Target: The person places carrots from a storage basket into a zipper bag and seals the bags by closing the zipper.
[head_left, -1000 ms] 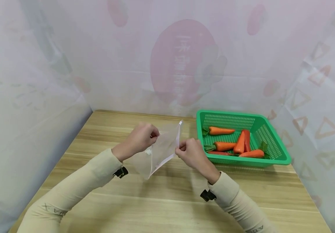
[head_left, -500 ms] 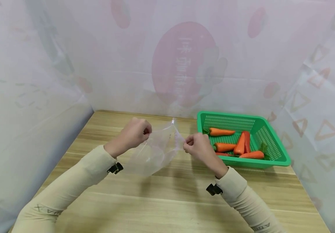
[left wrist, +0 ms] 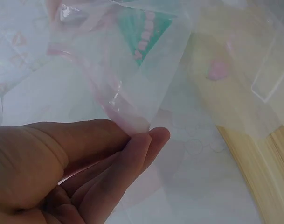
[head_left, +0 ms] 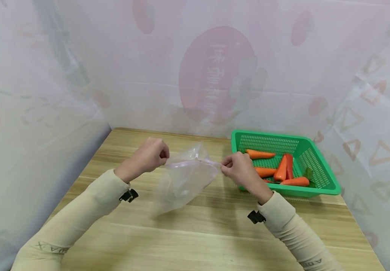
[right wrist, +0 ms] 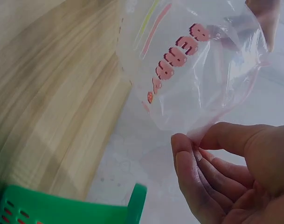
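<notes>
A clear plastic zip bag (head_left: 184, 177) with a pink seal strip hangs above the wooden table (head_left: 201, 229), held by its mouth between both hands. My left hand (head_left: 149, 156) pinches the left edge of the mouth; in the left wrist view thumb and fingers (left wrist: 142, 140) clamp the bag (left wrist: 132, 88). My right hand (head_left: 237, 169) pinches the right edge, just left of the basket. In the right wrist view the fingers (right wrist: 197, 154) nip the bag (right wrist: 197, 70), which carries pink lettering. The mouth is pulled wide between the hands.
A green plastic basket (head_left: 320, 180) with several orange carrots (head_left: 281, 169) stands on the table at the right, its corner (right wrist: 137, 196) showing in the right wrist view. Translucent patterned sheeting walls the table at the back and both sides.
The hands have moved apart, the left one leftward, the right one toward the basket. The bag has turned from edge-on to a mouth stretched wide between them.
</notes>
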